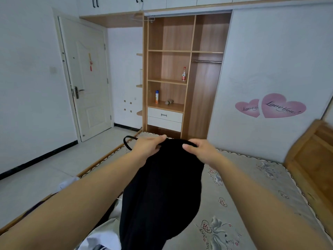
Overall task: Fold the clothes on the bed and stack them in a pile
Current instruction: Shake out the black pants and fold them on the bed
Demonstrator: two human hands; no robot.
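Note:
A black garment hangs in the air over the bed, held up by its top edge. My left hand grips the left part of that edge, and a thin black strap loops out beside it. My right hand pinches the right part of the edge, thumb on the near side. The garment's lower end drops toward the bottom of the view. White and pale clothes lie crumpled on the bed at the lower left, partly hidden by my left forearm.
The mattress has a grey floral cover. A wooden headboard stands at the right. Ahead is an open wooden wardrobe with bottles on its shelves. A white door and tiled floor lie to the left.

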